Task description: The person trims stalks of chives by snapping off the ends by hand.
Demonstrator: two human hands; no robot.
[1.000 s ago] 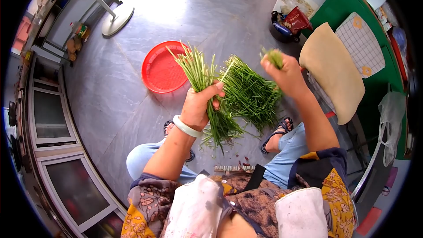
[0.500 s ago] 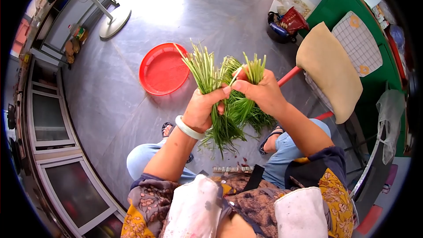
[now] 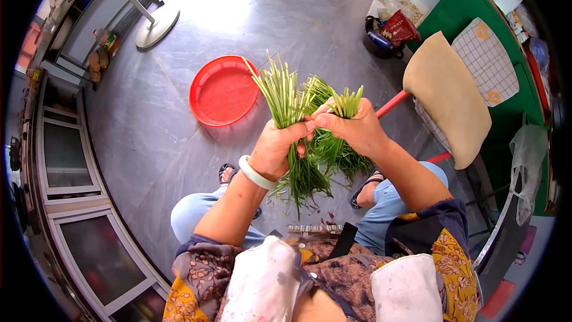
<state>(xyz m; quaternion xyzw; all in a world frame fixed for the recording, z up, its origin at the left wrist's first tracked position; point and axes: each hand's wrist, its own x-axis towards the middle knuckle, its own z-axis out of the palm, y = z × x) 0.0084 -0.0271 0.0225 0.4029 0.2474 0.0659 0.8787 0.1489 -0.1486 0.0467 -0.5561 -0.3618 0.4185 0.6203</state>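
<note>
My left hand is wrapped round a thick bunch of chives, pale stem ends up and dark leaves hanging below. A pale bracelet circles that wrist. My right hand grips a smaller bunch of chives, also stems up. Thumb and fingertips of both hands meet between the bunches; whether a single stalk is pinched there I cannot tell. Behind and below the hands, a heap of chives lies on the floor between my feet, partly hidden by the hands.
A red plastic basket sits on the grey floor ahead, left of the bunches. A fan base stands further off. To the right are a chair with a tan cover and a dark pot. Glass-fronted cabinets line the left.
My right hand has drawn slightly closer to the left, and the pale stalk that stuck out between them no longer shows. Both hands keep their bunches.
</note>
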